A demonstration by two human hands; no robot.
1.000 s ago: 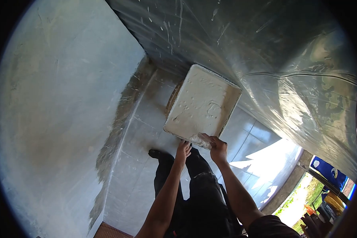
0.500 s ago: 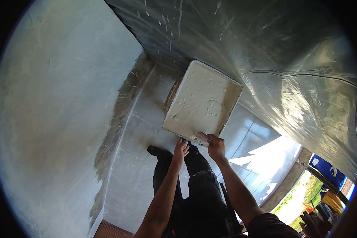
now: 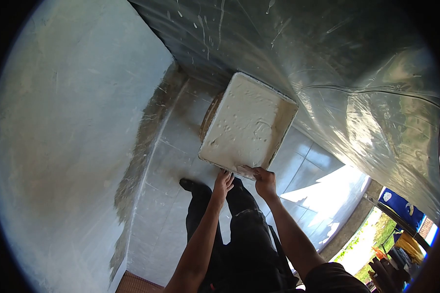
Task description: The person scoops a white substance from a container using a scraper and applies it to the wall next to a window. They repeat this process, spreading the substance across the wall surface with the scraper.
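A rectangular tray (image 3: 223, 167) full of pale wet plaster-like material rests tilted in view on a round brown support (image 3: 209, 117). My left hand (image 3: 223, 182) is at the near edge of the tray, its fingers bent against the rim; what they grip is partly hidden. At the near right corner, my right hand (image 3: 264, 181) is closed, with its fingers over a plaster-smeared piece at the rim that is too unclear to name.
A pale wall (image 3: 73, 122) with a rough unpainted lower band stands on the left. Plastic sheeting (image 3: 337, 63) hangs at the top and right. Grey floor tiles (image 3: 168, 171) lie below, with a doorway and piled items at the lower right.
The smeared piece at my right hand has moved slightly lower, onto the near rim, and appears flatter. The tray and both hands keep nearly the same place.
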